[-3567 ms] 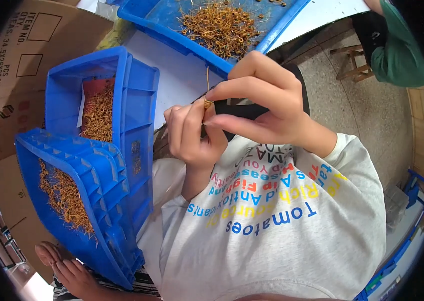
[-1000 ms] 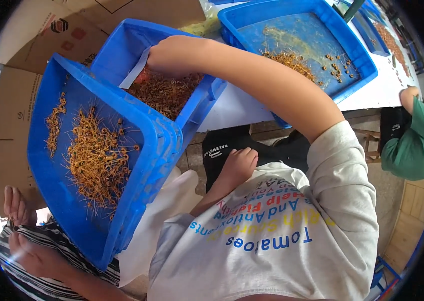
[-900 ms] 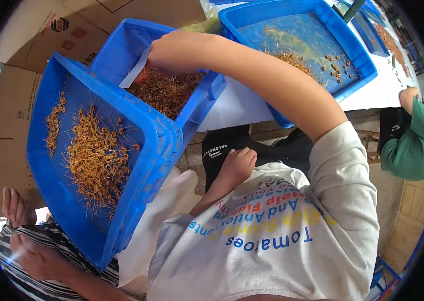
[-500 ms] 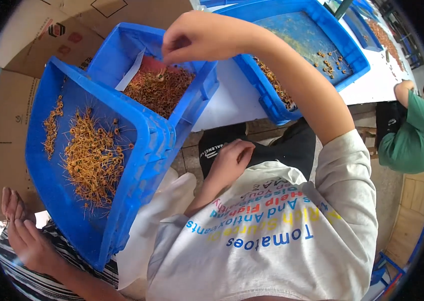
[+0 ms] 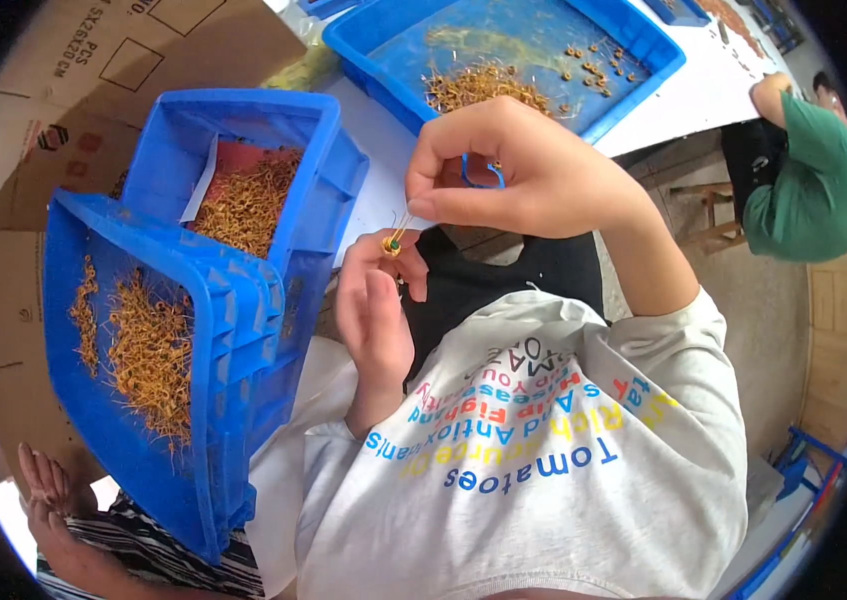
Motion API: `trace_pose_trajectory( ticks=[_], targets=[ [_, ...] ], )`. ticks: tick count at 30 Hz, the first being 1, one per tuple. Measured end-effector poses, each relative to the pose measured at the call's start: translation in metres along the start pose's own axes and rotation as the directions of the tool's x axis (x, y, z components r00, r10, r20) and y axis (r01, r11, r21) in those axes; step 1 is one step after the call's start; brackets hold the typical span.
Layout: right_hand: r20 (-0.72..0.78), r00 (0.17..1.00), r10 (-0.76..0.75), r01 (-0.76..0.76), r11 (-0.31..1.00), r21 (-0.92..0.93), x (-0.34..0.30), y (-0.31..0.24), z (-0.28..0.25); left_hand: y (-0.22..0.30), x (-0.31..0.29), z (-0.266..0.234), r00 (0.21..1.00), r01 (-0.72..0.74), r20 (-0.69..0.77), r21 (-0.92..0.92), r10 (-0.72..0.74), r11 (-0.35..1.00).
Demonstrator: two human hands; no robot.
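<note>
My right hand (image 5: 523, 180) pinches the thin wire leads of a small copper wire coil (image 5: 391, 244) between thumb and forefinger. The coil is ring-shaped, with a bit of green on it. My left hand (image 5: 375, 320) is raised just below, its curled fingers round the coil and its forefinger touching it. Beyond my left hand stands a deep blue bin (image 5: 331, 150), holding a heap of similar coils (image 5: 243, 205) and a white slip of paper. A blue tray (image 5: 368, 70) with more coils (image 5: 483, 88) lies past my right hand.
At the left, a tilted blue bin (image 5: 158, 480) holds another coil pile (image 5: 150, 350). Cardboard boxes (image 5: 13, 330) stand behind it. Another person's hands (image 5: 58, 500) show at lower left. Someone in a green top (image 5: 808, 195) sits at the right. A white table (image 5: 688, 110) carries the tray.
My right hand has come from above the deep bin toward me, with a coil now visible in its fingertips. My left hand has risen to meet it. The whole view has shifted.
</note>
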State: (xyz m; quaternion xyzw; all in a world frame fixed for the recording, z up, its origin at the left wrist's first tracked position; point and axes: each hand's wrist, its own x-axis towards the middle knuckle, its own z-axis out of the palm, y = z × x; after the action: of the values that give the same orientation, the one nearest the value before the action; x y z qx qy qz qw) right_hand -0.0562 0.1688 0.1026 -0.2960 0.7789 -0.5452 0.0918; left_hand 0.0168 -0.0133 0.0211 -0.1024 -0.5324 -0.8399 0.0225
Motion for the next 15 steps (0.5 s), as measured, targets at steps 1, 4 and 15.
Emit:
trace_pose_trajectory(
  ticks=[1,4,15],
  targets=[
    [-0.021,1.000,-0.019,0.018,0.999,-0.030,-0.003,0.002,0.002,0.000,0.001,0.003,1.000,0.015,-0.015,-0.011,-0.015,1.000],
    [-0.065,0.996,-0.058,0.052,0.995,-0.090,-0.010,0.007,0.006,0.001,0.000,0.007,0.998,0.046,-0.043,-0.031,-0.048,0.998],
    [-0.243,0.910,-0.335,0.303,0.939,-0.161,-0.015,0.008,0.022,0.000,-0.001,-0.001,0.998,-0.058,-0.015,0.235,0.063,0.970]
  ],
)
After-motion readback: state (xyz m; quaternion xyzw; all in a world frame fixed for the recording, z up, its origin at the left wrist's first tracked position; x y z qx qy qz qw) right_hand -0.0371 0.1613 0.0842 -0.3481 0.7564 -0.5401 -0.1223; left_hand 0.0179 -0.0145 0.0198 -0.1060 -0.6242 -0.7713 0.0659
